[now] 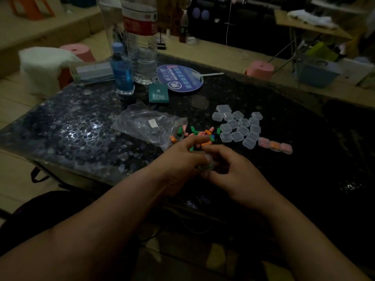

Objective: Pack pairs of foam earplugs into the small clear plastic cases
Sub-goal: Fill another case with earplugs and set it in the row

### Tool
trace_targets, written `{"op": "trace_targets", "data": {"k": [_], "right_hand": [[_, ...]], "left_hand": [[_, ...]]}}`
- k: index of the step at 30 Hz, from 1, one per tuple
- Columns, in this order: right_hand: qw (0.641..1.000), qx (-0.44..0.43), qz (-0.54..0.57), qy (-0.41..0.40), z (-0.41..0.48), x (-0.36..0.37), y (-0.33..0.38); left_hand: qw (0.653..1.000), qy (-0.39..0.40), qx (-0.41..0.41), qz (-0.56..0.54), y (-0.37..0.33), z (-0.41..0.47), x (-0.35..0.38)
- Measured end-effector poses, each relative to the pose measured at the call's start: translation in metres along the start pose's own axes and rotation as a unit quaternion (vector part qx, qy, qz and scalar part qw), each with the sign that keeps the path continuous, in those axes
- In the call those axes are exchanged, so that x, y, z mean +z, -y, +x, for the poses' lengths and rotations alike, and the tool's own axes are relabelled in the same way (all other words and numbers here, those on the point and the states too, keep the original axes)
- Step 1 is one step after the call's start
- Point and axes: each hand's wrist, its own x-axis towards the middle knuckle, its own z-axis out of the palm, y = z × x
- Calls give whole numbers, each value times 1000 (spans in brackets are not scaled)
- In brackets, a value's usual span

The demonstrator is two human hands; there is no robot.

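While the left hand [181,159] and right hand [230,171] pinch a small clear plastic case [206,166] at the near edge of the dark speckled counter [81,138], its lid probably needs pressing squarely.

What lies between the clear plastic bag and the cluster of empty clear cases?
A loose pile of colourful foam earplugs on the dark table, in the head view.
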Motion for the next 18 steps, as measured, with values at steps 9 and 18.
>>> {"op": "trace_targets", "data": {"k": [9, 18], "right_hand": [[956, -29, -188, -224, -8, 15, 3], [960, 52, -110, -251, -11, -15, -10]], "left_hand": [[983, -101, 101, 114, 6, 8, 27], [953, -106, 152, 238, 5, 9, 65]]}}
